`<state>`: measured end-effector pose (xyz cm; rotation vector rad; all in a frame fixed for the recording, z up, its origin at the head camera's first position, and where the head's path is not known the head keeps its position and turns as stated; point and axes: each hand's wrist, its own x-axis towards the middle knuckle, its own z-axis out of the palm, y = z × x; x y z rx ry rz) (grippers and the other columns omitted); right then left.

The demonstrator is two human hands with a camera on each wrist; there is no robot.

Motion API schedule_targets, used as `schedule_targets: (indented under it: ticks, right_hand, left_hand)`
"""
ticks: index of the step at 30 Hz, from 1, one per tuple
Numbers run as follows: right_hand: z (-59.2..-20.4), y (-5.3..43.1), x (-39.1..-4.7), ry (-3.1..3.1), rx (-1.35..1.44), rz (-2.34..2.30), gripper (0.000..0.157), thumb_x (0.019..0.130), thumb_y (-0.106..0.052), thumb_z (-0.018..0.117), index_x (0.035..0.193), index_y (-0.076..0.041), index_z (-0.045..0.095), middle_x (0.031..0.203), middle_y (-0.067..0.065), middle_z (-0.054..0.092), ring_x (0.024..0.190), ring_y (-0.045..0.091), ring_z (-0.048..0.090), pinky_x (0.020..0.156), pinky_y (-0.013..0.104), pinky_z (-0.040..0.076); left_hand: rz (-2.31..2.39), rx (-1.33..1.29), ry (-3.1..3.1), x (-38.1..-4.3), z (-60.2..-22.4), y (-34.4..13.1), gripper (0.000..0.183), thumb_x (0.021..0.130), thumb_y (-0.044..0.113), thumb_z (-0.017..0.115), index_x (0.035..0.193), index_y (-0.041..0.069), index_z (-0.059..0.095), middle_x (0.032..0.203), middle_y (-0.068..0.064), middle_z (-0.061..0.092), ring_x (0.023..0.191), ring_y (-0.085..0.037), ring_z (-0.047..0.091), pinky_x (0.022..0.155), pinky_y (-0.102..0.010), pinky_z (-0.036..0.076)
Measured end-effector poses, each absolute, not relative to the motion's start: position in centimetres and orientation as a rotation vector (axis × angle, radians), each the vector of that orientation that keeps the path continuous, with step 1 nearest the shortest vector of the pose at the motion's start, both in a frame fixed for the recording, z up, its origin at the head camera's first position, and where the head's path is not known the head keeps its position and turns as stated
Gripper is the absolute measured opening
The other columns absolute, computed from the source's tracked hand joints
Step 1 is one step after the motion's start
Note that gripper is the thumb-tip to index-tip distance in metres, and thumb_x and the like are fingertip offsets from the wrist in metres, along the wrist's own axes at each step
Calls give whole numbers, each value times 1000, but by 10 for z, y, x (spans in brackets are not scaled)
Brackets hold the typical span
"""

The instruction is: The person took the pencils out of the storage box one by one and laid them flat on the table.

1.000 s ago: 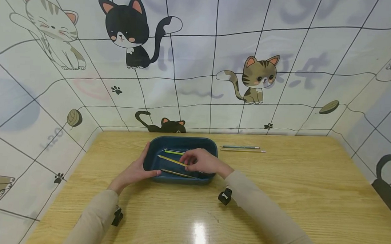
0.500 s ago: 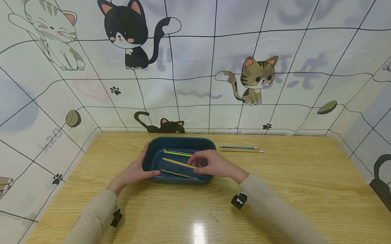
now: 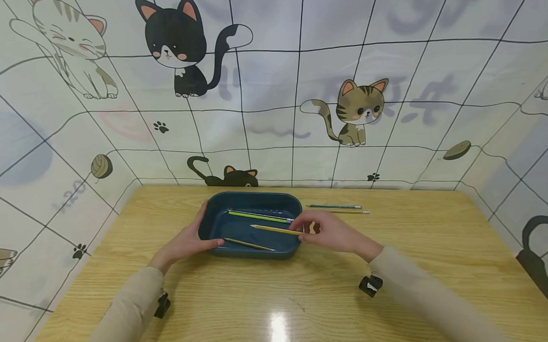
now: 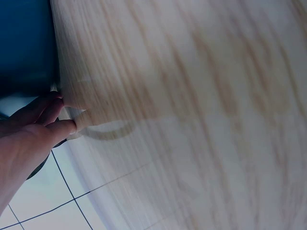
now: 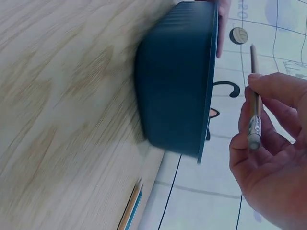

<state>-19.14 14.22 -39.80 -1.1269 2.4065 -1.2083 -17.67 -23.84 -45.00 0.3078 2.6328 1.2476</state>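
Observation:
A dark blue rectangular plastic tray (image 3: pixel 252 254) stands on the wooden table. My left hand (image 3: pixel 190 241) holds its left end, thumb over the near rim and fingers along the side wall. My right hand (image 3: pixel 330 230) pinches a yellow pencil (image 3: pixel 276 230) near its eraser end, at the tray's right rim. In the right wrist view, the pencil (image 5: pixel 253 67) is raised above the rim, its silver ferrule and eraser toward the camera. Inside the tray lie a bright green pencil (image 3: pixel 253 216), a dark one beside it, and a dark gold pencil (image 3: pixel 248 244) near the front wall.
To the right of the tray, a green pencil (image 3: pixel 334 206) and a tan pencil (image 3: pixel 345 212) lie side by side on the table (image 3: pixel 231 302). A cat-printed wall covering (image 3: pixel 266 130) rises behind the table's back edge and on both sides.
My right hand has moved right with the yellow pencil, from over the tray's middle to its right rim. My left hand has stayed on the tray.

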Motion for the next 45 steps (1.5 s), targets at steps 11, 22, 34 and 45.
schedule_targets:
  ticks: [11, 22, 34, 45]
  right_hand:
    - [-402, 178, -194, 2490, -1074, -1206, 17, 90, -4, 67, 105, -12, 69, 94, -3, 65, 76, 15, 54, 62, 29, 44]
    - [-408, 208, -200, 2528, -1006, -1229, 18, 89, 1, 66, 105, -8, 69, 98, 7, 67, 80, 15, 56, 64, 29, 45]
    - [-413, 231, -209, 2637, -862, -1221, 18, 89, 4, 65, 105, -3, 69, 100, 10, 67, 84, 17, 56, 68, 30, 50]
    - [-419, 244, -222, 2627, -762, -1246, 17, 89, 4, 64, 106, 3, 67, 105, 15, 66, 89, 21, 56, 74, 32, 50]
  left_hand:
    - [1235, 303, 2636, -178, -451, -240, 116, 79, 34, 79, 156, 16, -6, 159, -21, 0, 139, -48, 15, 108, -61, 20]
    - [1235, 296, 2632, -177, -452, -240, 116, 80, 36, 79, 156, 17, -7, 159, -21, 0, 139, -49, 15, 107, -62, 19]
    - [1238, 295, 2624, -178, -451, -239, 116, 80, 41, 77, 156, 17, -8, 159, -20, -1, 140, -47, 12, 108, -61, 17]
    - [1246, 282, 2618, -179, -452, -239, 116, 80, 40, 78, 156, 18, -8, 159, -18, -2, 141, -46, 12, 108, -62, 18]
